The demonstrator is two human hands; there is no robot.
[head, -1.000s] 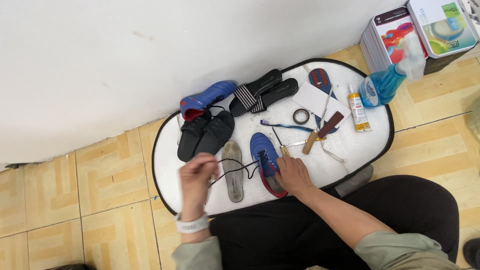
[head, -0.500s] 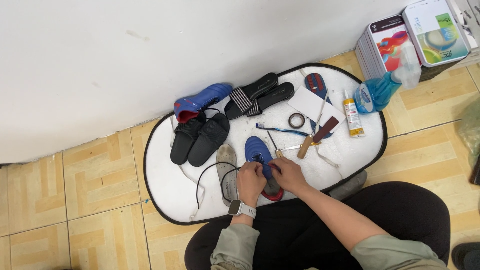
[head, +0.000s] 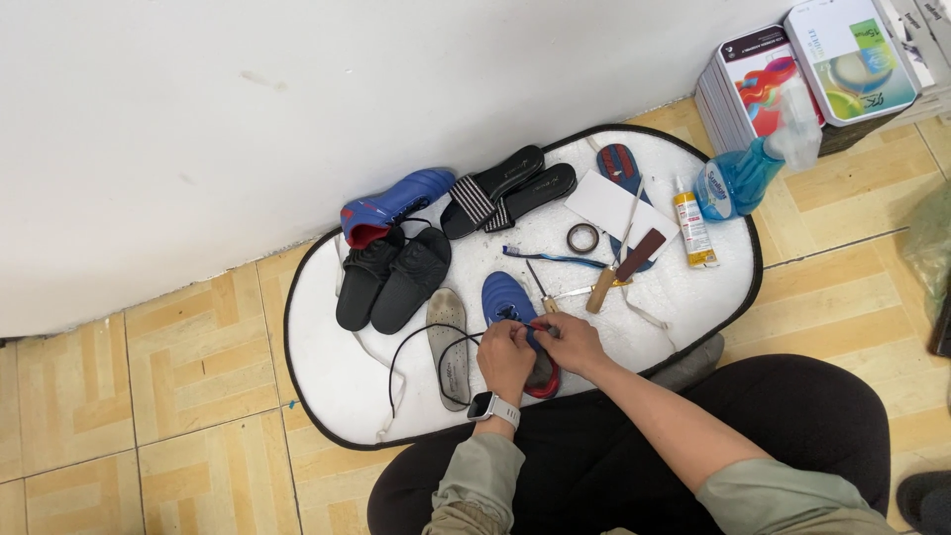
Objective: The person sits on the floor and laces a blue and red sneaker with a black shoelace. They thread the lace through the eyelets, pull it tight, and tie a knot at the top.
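Two hands, the left hand (head: 506,354) and right hand (head: 573,340), pinch shut on a thin black lace (head: 416,342) over the blue shoe (head: 510,302) beside the grey insole (head: 448,342); the lace looks soft and floppy, best held near its tip.

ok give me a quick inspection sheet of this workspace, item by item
surface: white oval mat with black rim, on tan tiles
job's things: blue shoe under both hands; black lace loops off to one side
clutter: grey insole, black slides, striped sandals, second blue shoe, tape roll, glue tube, spray bottle, wooden-handled tools
grippers: left hand and right hand pinch at the laces
cables: nothing seen
surroundings: white wall, stacked boxes
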